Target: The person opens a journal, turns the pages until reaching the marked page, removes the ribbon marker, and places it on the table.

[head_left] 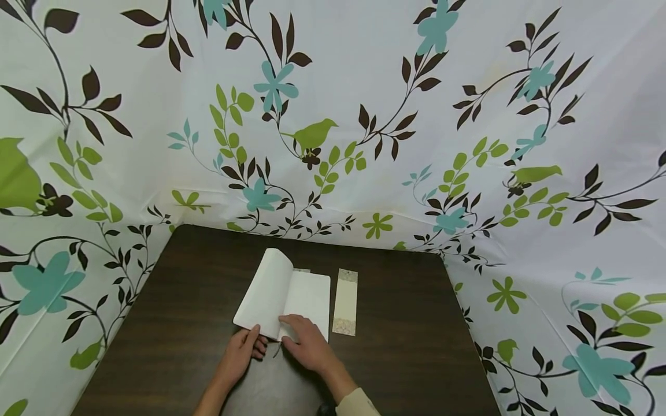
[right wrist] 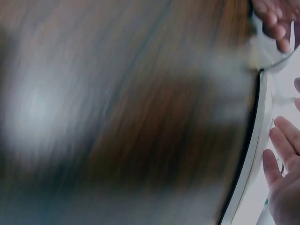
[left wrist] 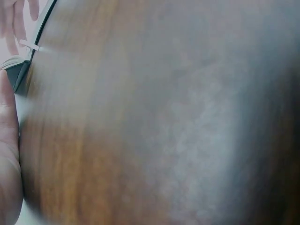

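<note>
An open notebook (head_left: 309, 294) with blank white pages lies on the dark wooden table. Its left page (head_left: 262, 289) is raised and curves up along the spine. My left hand (head_left: 241, 352) pinches the lower left edge of the notebook, thumb on top and the other fingers curled beneath. Over the lower part of the right page, near the spine, my right hand (head_left: 307, 344) rests with loosely extended fingers. A short dark ribbon (head_left: 277, 350) sticks out below the spine. In the right wrist view, the left hand (right wrist: 276, 21) appears at the top right corner, beyond the notebook's edge.
To the right of the notebook lies a cream strip (head_left: 346, 303) with floral ends, like a bookmark. Part of a similar patterned piece (head_left: 302, 270) shows behind the notebook. The table (head_left: 411, 346) meets a leaf-and-bird patterned curtain (head_left: 338, 86) at its back edge.
</note>
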`<state>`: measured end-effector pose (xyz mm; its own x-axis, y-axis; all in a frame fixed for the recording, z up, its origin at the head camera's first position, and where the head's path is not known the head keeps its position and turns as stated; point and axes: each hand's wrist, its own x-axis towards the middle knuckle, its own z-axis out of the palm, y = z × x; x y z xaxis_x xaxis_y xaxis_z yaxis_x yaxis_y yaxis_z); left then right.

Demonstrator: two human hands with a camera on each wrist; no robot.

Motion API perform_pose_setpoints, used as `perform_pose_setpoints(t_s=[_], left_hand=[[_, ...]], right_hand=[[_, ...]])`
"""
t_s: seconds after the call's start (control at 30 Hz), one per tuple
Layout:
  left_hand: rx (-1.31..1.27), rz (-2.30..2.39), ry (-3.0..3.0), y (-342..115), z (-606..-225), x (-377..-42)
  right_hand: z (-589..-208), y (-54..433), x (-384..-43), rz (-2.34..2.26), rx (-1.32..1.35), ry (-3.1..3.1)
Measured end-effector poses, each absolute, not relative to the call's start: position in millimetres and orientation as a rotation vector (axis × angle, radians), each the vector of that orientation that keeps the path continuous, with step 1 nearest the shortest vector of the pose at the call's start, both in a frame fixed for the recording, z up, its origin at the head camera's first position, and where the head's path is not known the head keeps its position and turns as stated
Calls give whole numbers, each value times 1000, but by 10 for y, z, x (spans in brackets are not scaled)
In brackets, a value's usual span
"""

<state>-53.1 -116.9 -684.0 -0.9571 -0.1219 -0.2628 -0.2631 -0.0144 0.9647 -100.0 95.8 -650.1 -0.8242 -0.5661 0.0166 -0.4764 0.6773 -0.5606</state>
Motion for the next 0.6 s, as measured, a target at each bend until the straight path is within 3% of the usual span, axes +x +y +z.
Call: perform_pose_setpoints(t_s=[0.27,0.6], left_hand=[[-430,2071,2153,-1177,-6829,-540],[-428,2095,2135,-1175,-6827,-520]], right_hand=[[-6599,1254,-1096,-482,-831,2911],[-6486,1401,-1159,-467,-774,2869]])
